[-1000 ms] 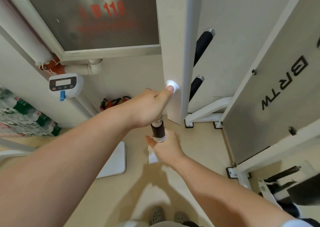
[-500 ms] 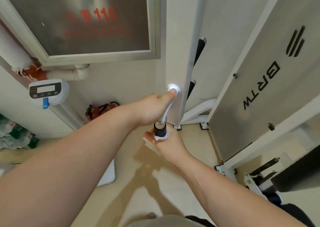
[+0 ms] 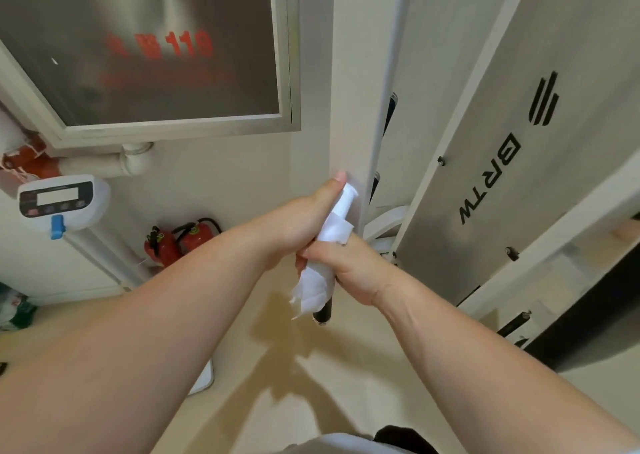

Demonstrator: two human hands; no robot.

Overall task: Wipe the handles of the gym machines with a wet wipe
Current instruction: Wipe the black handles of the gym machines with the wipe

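The right hand point(image 3: 353, 266) is curled round the wet wipe point(image 3: 317, 285), which is wrapped about the handle point(image 3: 322, 311) just below and left of the white post point(image 3: 356, 89). The fingers clamp the cloth to the bar, and a crumpled tail of wipe hangs out on the side away from the post. Only the black lower end of the handle shows beneath the wipe. The left hand point(image 3: 301, 221) touches the right hand from above. Its fingers are closed round the white upper stem of the same handle, and its thumb is stretched straight up, with the tip at the face of the post. Behind the post's right edge, 2 more black grips point(image 3: 389, 110) peek out, 1 above the other. Right of the post leans a grey panel point(image 3: 485, 245) lettered BRTW, and lower right of it lies a short black bar point(image 3: 512, 323). Left of the post hangs a glass-fronted cabinet point(image 3: 284, 72) with 119 in red. Below that runs a white pipe point(image 3: 114, 162), and further left is a white display unit point(image 3: 59, 200) with a blue tab. 2 red fire extinguishers point(image 3: 173, 242) stand on the floor point(image 3: 242, 367) against the wall, well left of the post. The corner of a flat white board point(image 3: 204, 381) lies on the floor under the left forearm.
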